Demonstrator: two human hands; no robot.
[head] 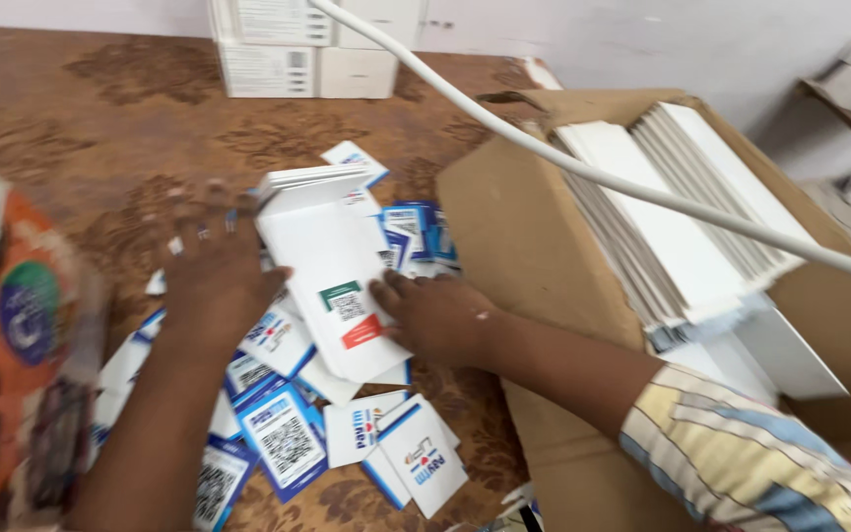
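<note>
At the far left edge I see a blurred orange packet (pixel 22 335), too close to the camera to make out. Next to it my left hand (pixel 214 281) lies palm down on a scatter of blue-and-white cards (pixel 283 433) spread over the brown patterned tabletop (pixel 81 128); its fingers (pixel 194 212) are spread flat and open, gripping nothing, and motion blur hides their tips. Just right of that hand lies a white folded box (pixel 322 261), tilted, with a green label and a red label near its lower end; its upper end rests on a small stack of white sheets (pixel 312 179). My right hand (pixel 435 315) presses on the lower right edge of the box, fingers (pixel 391 288) extended and flat on it, not closed around it. The striped sleeve (pixel 741 453) of that arm crosses the lower right corner. Further right stands an open cardboard carton (pixel 524 236) holding a row of flat white boxes (pixel 682 207) packed on edge. A white cable (pixel 642 187) runs diagonally above the carton. At the top, behind the cards, white cartons (pixel 307 49) are stacked against the wall.
</note>
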